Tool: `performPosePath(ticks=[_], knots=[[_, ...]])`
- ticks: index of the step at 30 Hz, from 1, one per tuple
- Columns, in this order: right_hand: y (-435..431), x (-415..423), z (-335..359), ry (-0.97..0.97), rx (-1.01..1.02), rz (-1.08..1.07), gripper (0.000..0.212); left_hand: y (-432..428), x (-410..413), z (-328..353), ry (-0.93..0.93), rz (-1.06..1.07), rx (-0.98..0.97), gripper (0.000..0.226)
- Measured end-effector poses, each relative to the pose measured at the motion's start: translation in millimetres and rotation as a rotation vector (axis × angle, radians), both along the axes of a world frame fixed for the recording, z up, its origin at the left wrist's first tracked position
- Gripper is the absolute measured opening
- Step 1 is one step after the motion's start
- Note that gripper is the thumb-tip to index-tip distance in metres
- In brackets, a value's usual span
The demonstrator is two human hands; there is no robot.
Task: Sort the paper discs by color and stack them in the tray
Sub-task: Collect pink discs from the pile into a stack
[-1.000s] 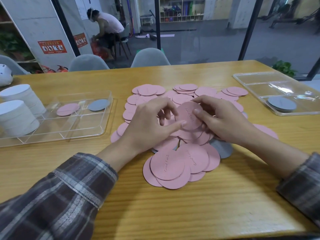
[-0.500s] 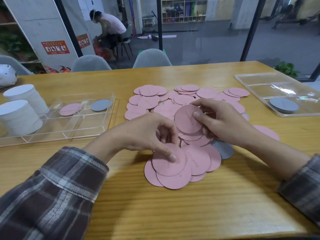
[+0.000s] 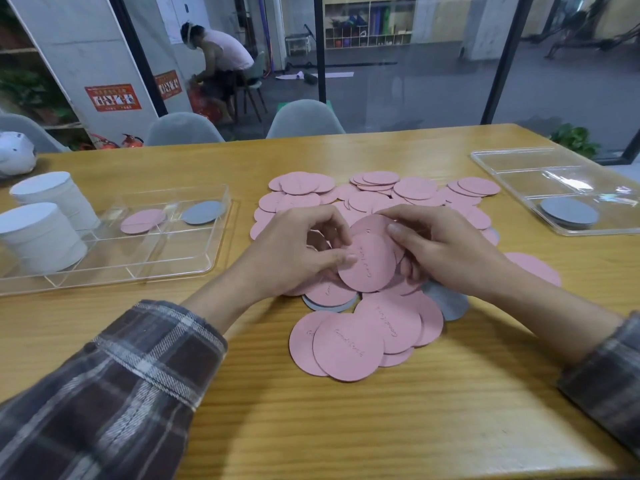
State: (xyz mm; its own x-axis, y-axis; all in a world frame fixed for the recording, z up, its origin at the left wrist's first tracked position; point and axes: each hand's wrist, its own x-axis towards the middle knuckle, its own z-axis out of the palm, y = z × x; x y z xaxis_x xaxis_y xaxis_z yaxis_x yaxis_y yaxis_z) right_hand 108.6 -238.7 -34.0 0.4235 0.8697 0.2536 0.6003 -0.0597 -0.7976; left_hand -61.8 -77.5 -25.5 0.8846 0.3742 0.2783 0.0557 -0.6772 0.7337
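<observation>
Centre of the frame, head view: two hands meeting just above a loose pile of pink discs spread on a wooden table. Left hand curled, thumb and fingertips pinching the left edge of a held pink disc. Right hand curled as well, thumb pressed on the disc's face, gripping it with at least one more pink disc behind. Tilted up off the pile, probably to square same-colour discs into a stack before carrying them over. Thin, round, matte pink, with faint cursive writing across the face. Lower right of the pile, grey discs peeking out from under the pink. Left of frame, a clear divided tray with one pink disc and one grey disc in neighbouring far compartments, likely the colour targets. At its left end, two white stacks, inside or beside it unclear. Upper right, a second clear tray holding a lone grey disc.
</observation>
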Motion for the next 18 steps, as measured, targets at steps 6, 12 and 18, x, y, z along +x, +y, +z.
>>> performPosePath(ticks=[6, 12, 18], knots=[[1.9, 0.0, -0.7, 0.087, -0.021, 0.032, 0.03, -1.7, 1.3, -2.8, -0.111, 0.1, -0.115, 0.021], [-1.3, -6.1, 1.7, 0.014, 0.001, 0.097, 0.02, -8.6, 6.0, -10.0, -0.155, 0.128, -0.005, 0.022], [1.2, 4.0, -2.5, -0.148, 0.038, -0.03, 0.021, -15.5, 4.6, -13.5, -0.102, -0.057, 0.165, 0.025]])
